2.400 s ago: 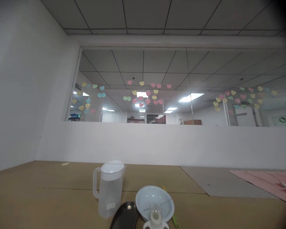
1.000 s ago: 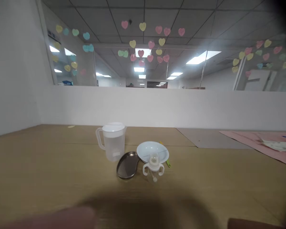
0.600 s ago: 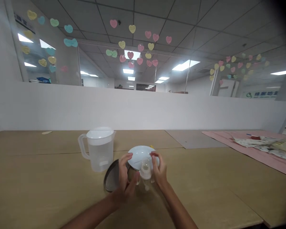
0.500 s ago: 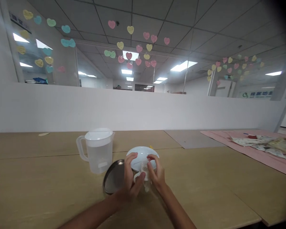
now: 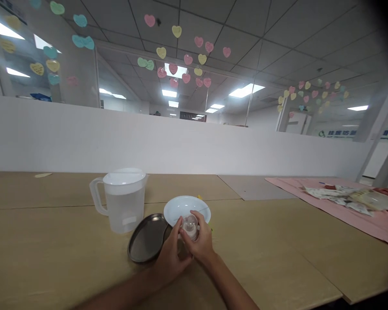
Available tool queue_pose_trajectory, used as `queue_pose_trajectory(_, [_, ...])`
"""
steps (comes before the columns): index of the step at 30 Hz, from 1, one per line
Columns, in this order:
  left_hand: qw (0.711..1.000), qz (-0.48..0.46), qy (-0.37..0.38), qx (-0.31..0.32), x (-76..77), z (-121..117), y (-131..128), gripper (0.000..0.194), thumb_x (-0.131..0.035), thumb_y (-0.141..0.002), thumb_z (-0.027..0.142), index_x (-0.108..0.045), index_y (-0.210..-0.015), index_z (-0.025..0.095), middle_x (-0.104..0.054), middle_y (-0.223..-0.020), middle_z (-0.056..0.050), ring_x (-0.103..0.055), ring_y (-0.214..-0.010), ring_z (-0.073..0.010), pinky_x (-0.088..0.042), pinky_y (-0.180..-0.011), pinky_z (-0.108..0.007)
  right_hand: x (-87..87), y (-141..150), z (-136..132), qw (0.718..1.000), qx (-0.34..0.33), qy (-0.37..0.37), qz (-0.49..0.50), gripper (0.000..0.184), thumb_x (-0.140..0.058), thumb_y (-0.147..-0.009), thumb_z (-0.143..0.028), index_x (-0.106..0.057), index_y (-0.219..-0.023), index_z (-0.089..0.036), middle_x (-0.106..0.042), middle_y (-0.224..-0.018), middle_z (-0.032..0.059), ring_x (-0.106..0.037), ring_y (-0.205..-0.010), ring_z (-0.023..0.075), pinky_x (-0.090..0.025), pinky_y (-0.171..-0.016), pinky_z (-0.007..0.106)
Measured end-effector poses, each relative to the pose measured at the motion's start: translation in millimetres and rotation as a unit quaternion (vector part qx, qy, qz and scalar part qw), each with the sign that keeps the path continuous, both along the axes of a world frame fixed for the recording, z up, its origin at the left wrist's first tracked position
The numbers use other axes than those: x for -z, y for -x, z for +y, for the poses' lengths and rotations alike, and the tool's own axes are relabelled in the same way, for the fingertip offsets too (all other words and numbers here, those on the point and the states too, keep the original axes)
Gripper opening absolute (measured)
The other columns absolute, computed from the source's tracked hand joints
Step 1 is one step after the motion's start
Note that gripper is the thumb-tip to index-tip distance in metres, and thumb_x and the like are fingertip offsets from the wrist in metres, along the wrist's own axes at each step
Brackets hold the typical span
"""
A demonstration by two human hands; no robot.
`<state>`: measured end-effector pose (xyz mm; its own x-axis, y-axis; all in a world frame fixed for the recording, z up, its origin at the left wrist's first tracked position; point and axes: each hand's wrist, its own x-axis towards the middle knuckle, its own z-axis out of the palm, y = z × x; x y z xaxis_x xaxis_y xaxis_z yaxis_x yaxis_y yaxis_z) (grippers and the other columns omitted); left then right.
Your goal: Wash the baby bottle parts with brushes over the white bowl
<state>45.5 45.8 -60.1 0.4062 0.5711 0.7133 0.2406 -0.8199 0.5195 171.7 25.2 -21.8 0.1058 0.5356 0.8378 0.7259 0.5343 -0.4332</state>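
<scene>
A clear baby bottle (image 5: 190,224) with a see-through cap is between my two hands, in front of the bowl. My left hand (image 5: 172,254) is wrapped round its lower left side. My right hand (image 5: 201,241) grips it at the top and right, with the thumb across its front. Most of the bottle's body and its white side handles are hidden by my fingers. Just behind stands a white bowl (image 5: 174,207) with a thin stick-like thing in it. To the left lies a metal kidney dish (image 5: 147,241), close to my left hand.
A lidded plastic jug (image 5: 124,206) stands left of the dish. Something yellow (image 5: 199,197) and green shows behind the bowl's right side. At the far right a pink cloth (image 5: 336,204) bears packets. A low white wall (image 5: 181,146) runs behind the table (image 5: 261,249).
Both hands came in from below, reached the bottle and closed round it. The bottle now leans toward me, its cap facing the camera. The view has tipped down and turned right.
</scene>
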Motion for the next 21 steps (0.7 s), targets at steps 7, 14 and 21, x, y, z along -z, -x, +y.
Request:
queue_pose_trajectory(7, [0.998, 0.026, -0.047, -0.014, -1.5, -0.3, 2.1, 0.086, -0.057, -0.066, 0.016, -0.006, -0.135, 0.019, -0.036, -0.132, -0.017, -0.042, -0.116, -0.0290, -0.040, -0.093, -0.046, -4.3, 5.3, -2.2, 0.999, 0.036, 0.026, 0.031, 0.044, -0.058, -0.072, -0.037, -0.046, -0.109, -0.019, -0.063, -0.083, 0.0041, -0.061, -0.069, 0.0169, -0.050, -0.063, 0.028])
queue_pose_trajectory(14, [0.994, 0.031, -0.106, -0.003, -12.4, -2.6, 11.8, 0.079, -0.056, -0.066, 0.016, -0.015, -0.134, 0.018, -0.042, -0.128, -0.015, -0.045, -0.115, -0.0273, -0.043, -0.092, -0.041, 4.0, -2.5, 4.3, 0.978, 0.006, -0.208, -0.025, 0.052, -0.056, -0.075, -0.023, -0.034, -0.122, -0.026, -0.051, -0.115, 0.0112, -0.051, -0.106, 0.0249, -0.045, -0.084, 0.046])
queue_pose_trajectory(21, [0.990, 0.081, -0.112, -0.003, -16.8, -3.2, 15.0, 0.077, -0.054, -0.070, 0.018, -0.012, -0.134, 0.018, -0.041, -0.127, -0.015, -0.044, -0.114, -0.0268, -0.044, -0.091, -0.042, 3.8, -1.9, 7.2, 0.978, 0.004, -0.157, 0.135, 0.048, -0.049, -0.081, -0.025, -0.031, -0.126, -0.022, -0.047, -0.118, 0.0142, -0.047, -0.110, 0.0241, -0.043, -0.087, 0.046])
